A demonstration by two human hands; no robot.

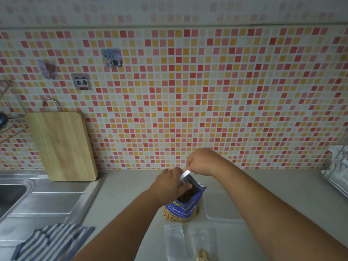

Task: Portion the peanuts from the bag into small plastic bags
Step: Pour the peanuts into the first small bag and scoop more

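A blue bag of salted peanuts (185, 208) stands open on the grey counter (122, 194), peanuts showing through its clear bottom. My left hand (169, 183) grips the left side of the bag's mouth, thumb lying across the opening. Just above the far rim, my right hand (202, 162) pinches a thin white item (185, 174) that slants down into the bag; what it is stays unclear. Two small clear plastic bags lie in front: an empty one (174, 240) and one (202, 242) with a few peanuts (202, 256) at its lower end.
A wooden cutting board (62, 146) leans on the tiled wall at the left, beside a steel sink (37, 196). A blue striped cloth (50, 242) lies at the lower left. A wire dish rack (337, 170) stands at the right edge.
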